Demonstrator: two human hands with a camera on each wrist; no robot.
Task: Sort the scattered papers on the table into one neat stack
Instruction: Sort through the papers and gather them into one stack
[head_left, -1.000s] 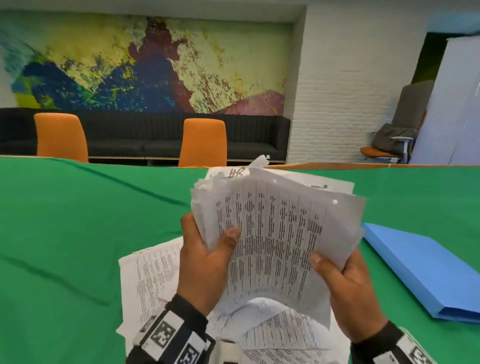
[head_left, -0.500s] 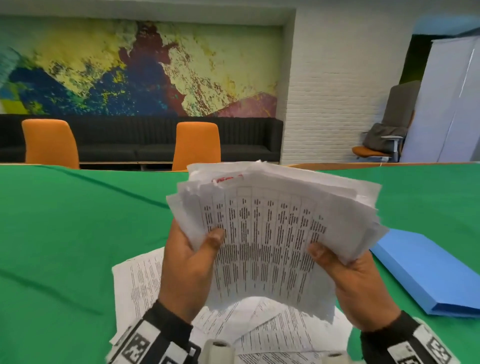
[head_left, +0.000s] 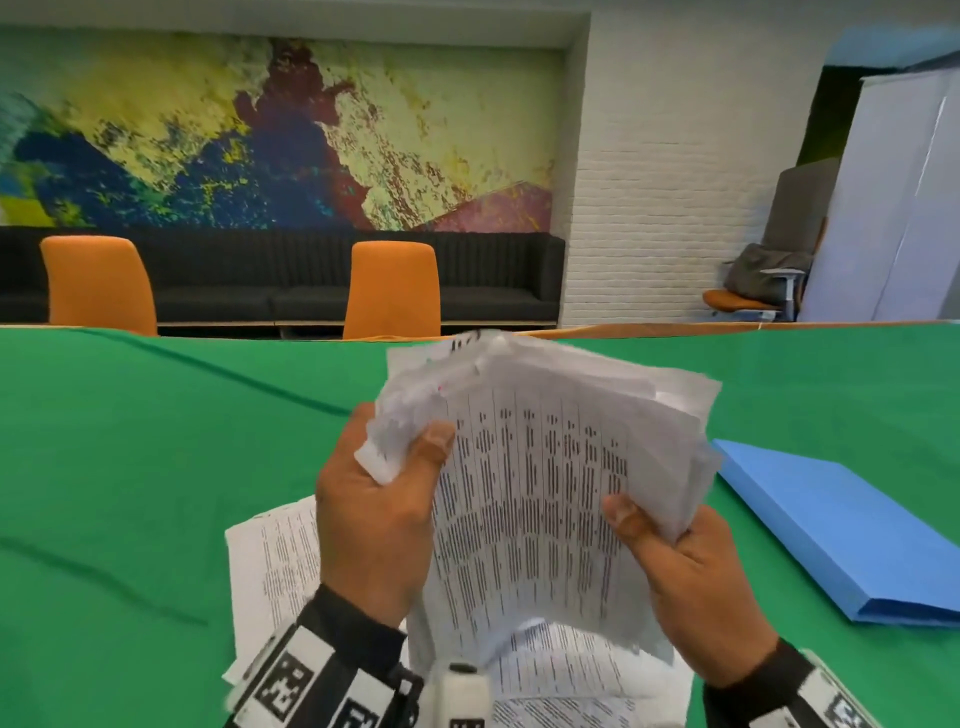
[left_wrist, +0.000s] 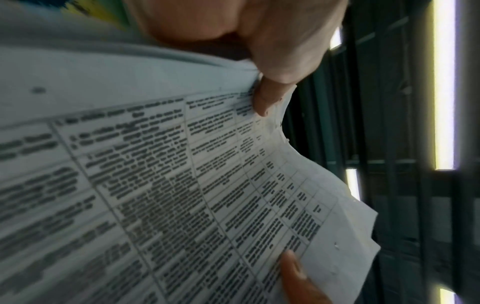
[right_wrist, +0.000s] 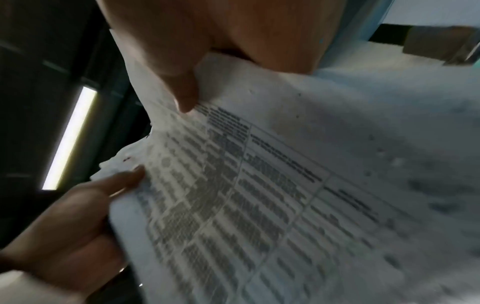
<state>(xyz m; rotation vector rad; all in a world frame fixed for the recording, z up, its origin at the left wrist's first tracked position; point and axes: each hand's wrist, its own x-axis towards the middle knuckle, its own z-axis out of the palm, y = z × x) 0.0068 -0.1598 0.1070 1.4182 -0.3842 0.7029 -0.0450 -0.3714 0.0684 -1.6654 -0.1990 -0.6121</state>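
A thick bundle of printed papers (head_left: 540, 488) is held upright above the green table, its edges uneven and bent. My left hand (head_left: 379, 499) grips its left edge, thumb on the front sheet. My right hand (head_left: 675, 561) grips the lower right edge, thumb pressed on the print. In the left wrist view the bundle of papers (left_wrist: 182, 185) fills the frame with my left hand (left_wrist: 270, 90) pinching its edge. The right wrist view shows the printed sheets (right_wrist: 285, 195) under my right hand (right_wrist: 182, 90). More loose sheets (head_left: 275, 566) lie flat on the table under my hands.
A blue folder (head_left: 841, 525) lies on the green tablecloth (head_left: 130, 467) to the right. Two orange chairs (head_left: 392, 288) stand behind the table's far edge, with a dark sofa along the wall.
The bundle has been squeezed narrower between my hands and its top edges have bunched up. My left hand has shifted higher on the left edge.
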